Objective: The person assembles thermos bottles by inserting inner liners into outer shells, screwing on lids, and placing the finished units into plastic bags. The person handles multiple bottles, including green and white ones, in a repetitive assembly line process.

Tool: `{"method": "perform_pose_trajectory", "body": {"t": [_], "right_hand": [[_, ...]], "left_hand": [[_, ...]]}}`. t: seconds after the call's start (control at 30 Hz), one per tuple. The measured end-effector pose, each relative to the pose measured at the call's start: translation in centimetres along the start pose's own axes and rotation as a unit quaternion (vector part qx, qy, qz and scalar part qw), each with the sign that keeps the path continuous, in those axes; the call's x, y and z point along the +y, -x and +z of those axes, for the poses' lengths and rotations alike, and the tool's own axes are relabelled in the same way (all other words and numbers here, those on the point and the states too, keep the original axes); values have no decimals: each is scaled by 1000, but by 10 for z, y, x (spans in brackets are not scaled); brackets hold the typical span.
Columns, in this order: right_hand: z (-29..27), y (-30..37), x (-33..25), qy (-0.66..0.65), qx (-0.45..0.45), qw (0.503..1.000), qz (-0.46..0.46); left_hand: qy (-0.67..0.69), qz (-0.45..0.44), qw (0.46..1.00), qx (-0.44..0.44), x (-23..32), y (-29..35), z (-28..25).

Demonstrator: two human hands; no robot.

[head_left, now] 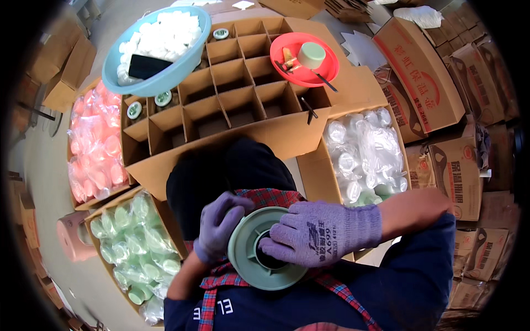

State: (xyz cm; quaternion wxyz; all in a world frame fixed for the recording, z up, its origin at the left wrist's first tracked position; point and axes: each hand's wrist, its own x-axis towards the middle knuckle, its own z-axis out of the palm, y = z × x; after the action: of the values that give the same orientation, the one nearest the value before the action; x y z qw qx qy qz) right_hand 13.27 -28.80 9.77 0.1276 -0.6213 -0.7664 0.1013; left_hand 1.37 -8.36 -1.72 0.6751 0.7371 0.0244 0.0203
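Note:
In my lap sits a green round plastic body (240, 258), seen end-on, with a wide rim, ribs and a dark opening in its middle ring. My left hand (222, 225), in a purple knit glove, curls closed against its upper left rim. Across the right side lies my right hand (317, 234), gloved alike, its fingers bent over the middle ring and reaching into the opening. Whether the fingertips grip something small inside is hidden. A checked apron (269, 197) covers my lap behind the body.
Ahead stands a divided carton (221, 124) with several capped items. On it rest a blue basin (110, 83) of white pieces with a black phone (148, 67), and a red basin (326, 77). Boxes hold pink (96, 146), green (132, 237) and clear (364, 154) bagged parts. Cartons (455, 171) are stacked right.

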Motion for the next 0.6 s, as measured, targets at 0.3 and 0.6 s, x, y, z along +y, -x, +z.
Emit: {"method": "perform_pose_trajectory", "body": {"t": [0.3,0.6], "right_hand": [[63,27,177,116,379,847,354],[77,50,217,147,35,779,609]], "left_hand": [[46,-119,965,230,12,41,-20],[23,-121,970,-212,-18,-52,-37]]}}
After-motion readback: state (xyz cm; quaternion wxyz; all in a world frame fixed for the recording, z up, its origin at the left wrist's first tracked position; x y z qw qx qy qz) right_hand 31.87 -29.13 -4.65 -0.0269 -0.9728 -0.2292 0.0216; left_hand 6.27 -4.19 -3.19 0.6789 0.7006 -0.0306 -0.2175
